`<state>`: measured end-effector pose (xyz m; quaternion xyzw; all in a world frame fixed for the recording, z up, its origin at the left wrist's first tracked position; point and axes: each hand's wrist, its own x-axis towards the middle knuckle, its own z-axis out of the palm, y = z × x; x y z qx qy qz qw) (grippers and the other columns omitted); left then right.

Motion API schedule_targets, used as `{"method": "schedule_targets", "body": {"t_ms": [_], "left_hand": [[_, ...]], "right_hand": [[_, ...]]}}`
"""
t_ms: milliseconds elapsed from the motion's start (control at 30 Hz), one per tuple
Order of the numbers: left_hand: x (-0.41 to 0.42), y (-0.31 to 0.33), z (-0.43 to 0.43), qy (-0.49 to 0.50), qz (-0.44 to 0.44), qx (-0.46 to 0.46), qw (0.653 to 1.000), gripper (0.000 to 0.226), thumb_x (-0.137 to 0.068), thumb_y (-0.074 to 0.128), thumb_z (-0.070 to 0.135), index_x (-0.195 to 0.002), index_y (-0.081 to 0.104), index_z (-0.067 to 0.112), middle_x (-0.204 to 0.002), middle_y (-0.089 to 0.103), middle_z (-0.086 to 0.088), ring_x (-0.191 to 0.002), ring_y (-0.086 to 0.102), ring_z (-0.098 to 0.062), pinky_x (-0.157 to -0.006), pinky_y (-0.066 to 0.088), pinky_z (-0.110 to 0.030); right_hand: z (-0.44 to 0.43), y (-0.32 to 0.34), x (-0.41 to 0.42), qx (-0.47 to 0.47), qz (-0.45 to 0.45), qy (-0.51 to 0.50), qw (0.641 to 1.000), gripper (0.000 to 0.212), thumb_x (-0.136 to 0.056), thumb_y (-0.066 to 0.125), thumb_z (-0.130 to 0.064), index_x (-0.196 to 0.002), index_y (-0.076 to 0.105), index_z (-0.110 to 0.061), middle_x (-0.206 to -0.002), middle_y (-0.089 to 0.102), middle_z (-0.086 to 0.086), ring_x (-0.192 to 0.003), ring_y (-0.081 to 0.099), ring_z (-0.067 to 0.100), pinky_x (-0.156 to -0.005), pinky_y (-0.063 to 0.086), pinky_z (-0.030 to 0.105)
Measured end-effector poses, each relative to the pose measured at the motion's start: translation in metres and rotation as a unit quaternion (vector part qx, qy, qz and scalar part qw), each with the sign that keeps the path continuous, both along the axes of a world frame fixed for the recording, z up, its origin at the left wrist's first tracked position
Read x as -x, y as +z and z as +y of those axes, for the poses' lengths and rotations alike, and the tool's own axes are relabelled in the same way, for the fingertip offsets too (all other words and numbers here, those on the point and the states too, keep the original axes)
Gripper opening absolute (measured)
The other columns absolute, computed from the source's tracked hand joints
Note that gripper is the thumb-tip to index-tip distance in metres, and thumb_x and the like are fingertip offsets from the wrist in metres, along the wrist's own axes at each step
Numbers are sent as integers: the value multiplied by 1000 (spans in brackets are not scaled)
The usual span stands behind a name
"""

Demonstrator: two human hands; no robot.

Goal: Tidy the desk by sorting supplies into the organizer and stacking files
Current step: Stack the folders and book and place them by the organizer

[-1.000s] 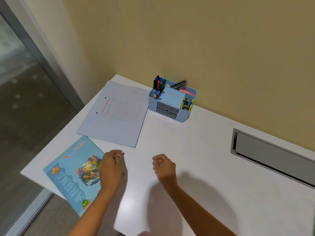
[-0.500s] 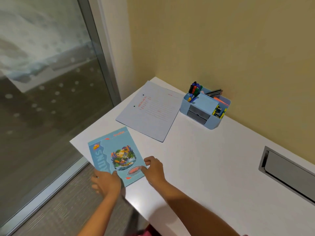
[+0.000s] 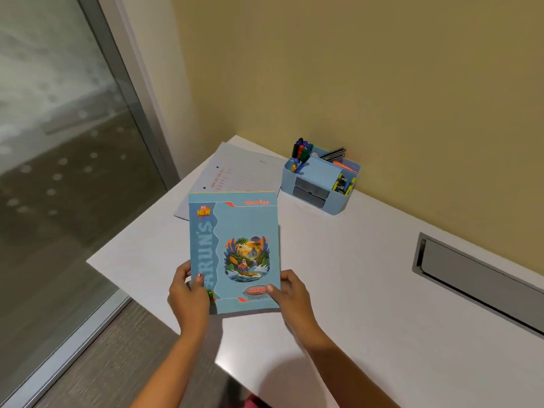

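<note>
A yellow wall [image 3: 382, 69] fills the background, with a tall glass panel [image 3: 59, 142] in a grey frame to its left and wood-look floor [image 3: 112, 363] below that. A white desk [image 3: 368, 290] stands against the wall, its front-left corner pointing towards the glass. A long grey metal hatch [image 3: 477, 278] is set into the desk top on the right. At the far left corner a pale lilac file [image 3: 244, 169] lies flat, printed with red lines and punched with two holes; its near part is hidden behind the notebook. The light blue notebook [image 3: 235, 251], with "ARUN'S" running up its spine side and a colourful picture of a kayaker in the middle of the cover, is held up off the desk near the front-left corner, cover facing the camera and top edge tilted away. Just right of the file, close to the wall, sits the blue organizer [image 3: 319, 173] with two grey drawers in its front. The left hand [image 3: 188, 298] grips the notebook's lower left edge, thumb on the cover and fingers [image 3: 182, 267] curled behind; the right hand [image 3: 294, 293] pinches the lower right corner the same way, thumb in front. Coloured markers [image 3: 301, 150] stand in the organizer's back left compartment, dark pencils [image 3: 332, 153] lie across the back, and yellow and black clips [image 3: 341, 184] fill the front right slot
</note>
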<state>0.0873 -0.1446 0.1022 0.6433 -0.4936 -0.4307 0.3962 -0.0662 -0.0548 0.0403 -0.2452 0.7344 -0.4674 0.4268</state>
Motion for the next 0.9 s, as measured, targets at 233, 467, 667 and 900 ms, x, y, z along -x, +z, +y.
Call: {"method": "schedule_targets", "body": {"t_ms": [233,467,667,900], "left_hand": [[78,-2,18,-190,36,24,981,27,-91,53,7,-114,60,20,-99,70,0,-82,68,-12,-65,58,-32],[168,-22,30,-421,6,-20,907,47,-87,55,4,-126,55,29,-111,68,2,-81,68,-11,-63,51,-10],[227,-39,32,-495,-26,6,868,50,-77,53,16,-118,51,44,-109,67,1,-93,65,-19,-82,56,-36],[281,-57,20,-492,-3,36,870,45,-77,57,36,-121,58,25,-103,61,16,-91,62,-9,-78,49,-14]], "right_hand": [[69,14,52,46,15,-196,979,19,-78,74,-20,-89,59,-24,-94,73,-4,-87,72,21,-78,58,47],[118,3,107,-25,56,-367,928,15,-83,68,-8,-90,60,-18,-88,72,2,-81,71,23,-73,58,41],[125,-7,152,-86,110,-407,902,17,-82,68,-5,-88,58,-17,-82,65,0,-80,62,24,-61,44,21],[103,-32,205,-131,171,-407,888,22,-80,72,-15,-100,64,-12,-78,64,1,-82,63,30,-71,53,40]]}}
